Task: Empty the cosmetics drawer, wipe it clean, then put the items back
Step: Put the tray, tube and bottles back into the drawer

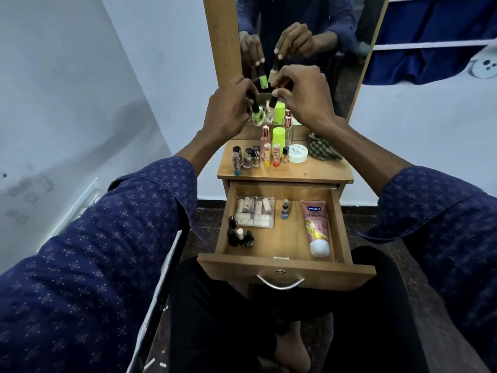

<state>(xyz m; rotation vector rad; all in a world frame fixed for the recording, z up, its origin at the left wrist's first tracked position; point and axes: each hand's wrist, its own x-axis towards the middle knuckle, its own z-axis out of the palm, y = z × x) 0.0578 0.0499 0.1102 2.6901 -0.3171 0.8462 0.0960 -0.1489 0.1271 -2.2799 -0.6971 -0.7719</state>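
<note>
At upper centre of the frame, our left hand (228, 109) pinches a green nail polish bottle (257, 116); our right hand (301, 95) pinches a beige bottle (269, 111). Below, the open drawer (341, 224) holds cosmetics.

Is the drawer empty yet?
No. The drawer is pulled open and still holds a pink Vaseline tube, a clear case, a small blue bottle and several dark bottles.
</note>
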